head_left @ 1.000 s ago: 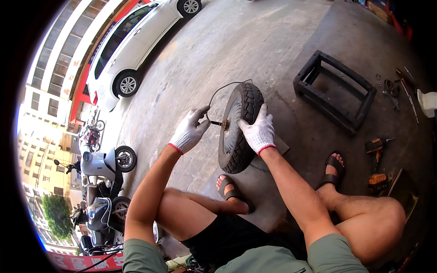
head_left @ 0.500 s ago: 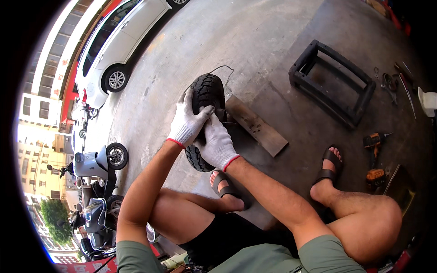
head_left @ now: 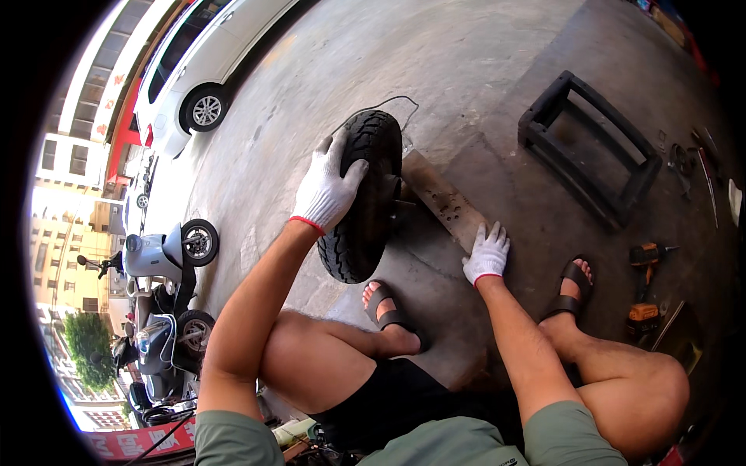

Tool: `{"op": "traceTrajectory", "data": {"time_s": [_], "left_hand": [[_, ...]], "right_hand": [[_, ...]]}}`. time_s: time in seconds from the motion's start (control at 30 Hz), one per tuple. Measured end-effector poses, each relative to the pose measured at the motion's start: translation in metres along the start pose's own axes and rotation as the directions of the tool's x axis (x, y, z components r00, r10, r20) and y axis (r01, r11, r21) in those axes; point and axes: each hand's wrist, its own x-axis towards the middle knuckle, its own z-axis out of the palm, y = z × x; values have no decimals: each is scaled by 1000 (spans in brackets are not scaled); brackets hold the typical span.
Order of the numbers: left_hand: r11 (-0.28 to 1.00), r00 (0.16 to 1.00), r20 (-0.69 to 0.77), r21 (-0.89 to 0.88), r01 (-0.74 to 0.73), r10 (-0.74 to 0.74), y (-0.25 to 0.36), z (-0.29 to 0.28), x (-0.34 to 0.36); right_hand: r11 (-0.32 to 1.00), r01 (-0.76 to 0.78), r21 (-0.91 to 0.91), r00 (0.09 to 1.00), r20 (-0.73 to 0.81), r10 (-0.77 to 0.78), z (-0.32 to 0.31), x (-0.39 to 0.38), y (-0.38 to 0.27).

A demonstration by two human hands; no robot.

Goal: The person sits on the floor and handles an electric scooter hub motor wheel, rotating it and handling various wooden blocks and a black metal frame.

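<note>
A wheel with a black, knobby tyre (head_left: 364, 233) stands tilted on the concrete floor in front of me. My left hand (head_left: 328, 182), in a white knit glove with a red cuff, grips the tyre's upper left side, the thumb over the near face and the fingers round the tread. A short axle end sticks out of the hub. Beside the wheel lies a flat brown board (head_left: 439, 194) with several dark holes. My right hand (head_left: 487, 255), gloved alike, is at the board's near end, fingers stretched and apart; its underside is hidden.
A black rectangular frame (head_left: 583, 151) lies to the right. Beyond it are hand tools (head_left: 684, 167); an orange-black cordless drill (head_left: 644, 283) lies nearer. A thin cable (head_left: 392, 99) loops behind the wheel. My sandalled feet flank the board. Scooters (head_left: 159, 256) and a white car (head_left: 206, 74) stand left.
My right hand has left the wheel and moved right to the near end of the board. My left hand stays on the tyre. The view has shifted slightly.
</note>
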Motion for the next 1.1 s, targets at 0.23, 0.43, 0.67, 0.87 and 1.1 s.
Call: {"op": "traceTrajectory", "data": {"time_s": [0.23,0.43,0.67,0.87,1.1], "left_hand": [[1000,999,-46,5,-25,25,-20,1,2],[998,994,-91,36,-52,56,-28,3,2],[943,948,-119,193,-271,297,-22,4,1],[935,970,73,260,-242,230,1,-9,3],[893,969,89,377,-247,231,41,15,5]], "right_hand": [[998,2,-60,1000,13,-1,-16,-3,14],[995,-92,-33,992,87,94,-34,-21,49],[913,-134,385,972,230,46,-52,-31,58],[215,-259,942,935,300,-190,-95,-10,70],[592,47,805,973,96,-208,-254,-14,95]]}}
